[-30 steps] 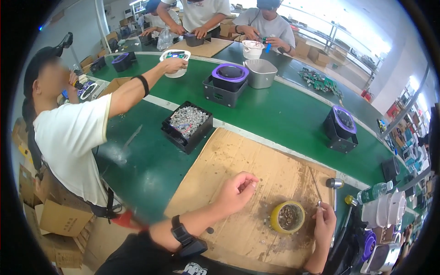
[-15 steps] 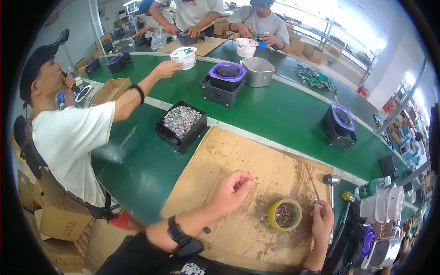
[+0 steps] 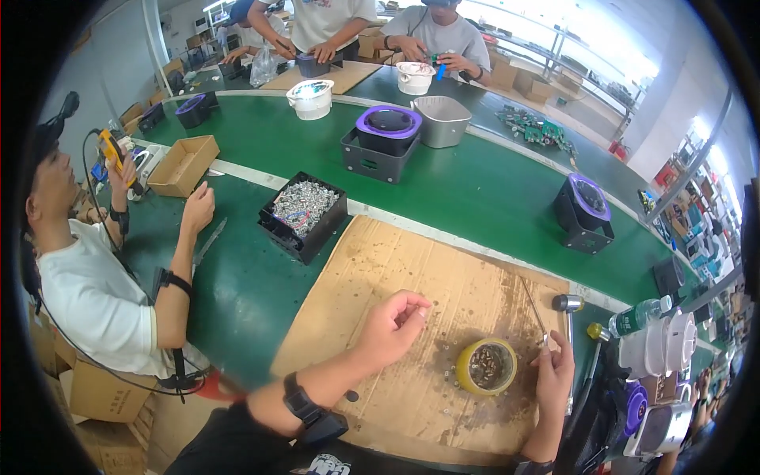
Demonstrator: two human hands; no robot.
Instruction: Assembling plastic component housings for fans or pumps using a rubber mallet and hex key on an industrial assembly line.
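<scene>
My left hand [image 3: 393, 331] hovers over the stained cardboard sheet [image 3: 380, 261], thumb and fingers curled together; whatever they may pinch is too small to make out. On the right, my right hand [image 3: 556, 370] is closed around the lower end of a thin, dark rod-like tool [image 3: 533, 305] with a silvery part at the fingertips. Between the hands, nearer the right one, sits a yellow ring-shaped container [image 3: 463, 366], like a tape roll, holding small brownish metal pieces [image 3: 488, 367]. Tiny bits lie scattered around it on the cardboard.
A black box [image 3: 286, 239] of small silvery parts stands beyond the cardboard's left corner. A mallet [image 3: 568, 303], a bottle [image 3: 638, 315] and white housings [image 3: 657, 348] crowd the right. Purple-rimmed units [image 3: 388, 125] stand on the green belt. A co-worker [image 3: 95, 293] sits at left.
The co-worker at left has drawn an arm back from the white tub and now holds up a yellow device. My view has shifted slightly; my hands keep nearly the same pose.
</scene>
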